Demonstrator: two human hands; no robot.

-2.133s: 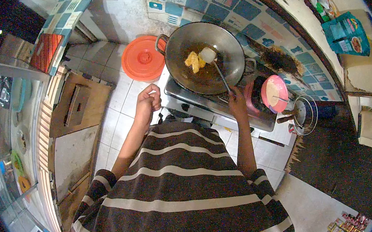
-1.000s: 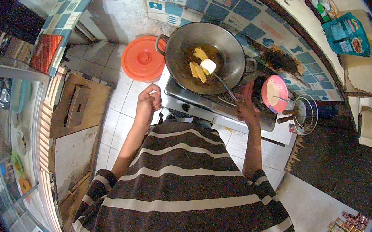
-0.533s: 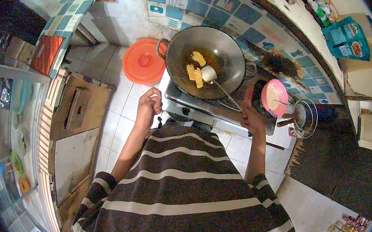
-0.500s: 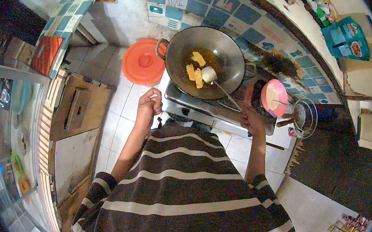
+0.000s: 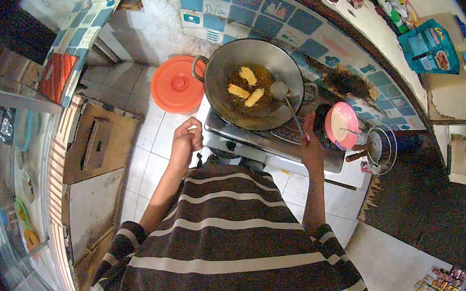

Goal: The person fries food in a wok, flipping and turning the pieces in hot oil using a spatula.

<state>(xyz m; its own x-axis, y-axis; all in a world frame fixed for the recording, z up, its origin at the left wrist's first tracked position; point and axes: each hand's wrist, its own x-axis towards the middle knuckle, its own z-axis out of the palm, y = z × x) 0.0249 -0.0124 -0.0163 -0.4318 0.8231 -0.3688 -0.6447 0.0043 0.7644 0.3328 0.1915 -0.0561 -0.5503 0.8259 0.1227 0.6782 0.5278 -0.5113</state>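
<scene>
Head view: a round, dark metal wok with a worn, oily sheen is seen on a boxy steel stove, and three golden fritters are floating in the oil. A thin metal ladle is pinched at its handle end by the right hand, fingers closed around it; its bowl is rested on the wok's inner wall at about 3 o'clock, just clear of the fritters. The left hand is curled into a loose fist holding nothing, parked at 7 o'clock off the wok rim, above the white tiled table.

A smooth orange plastic lid is touching the wok at 9 o'clock. A pink bowl of pale batter is wedged at 4 o'clock, right beside the ladle hand, so that side is tight. Open tile is left at 8 o'clock.
</scene>
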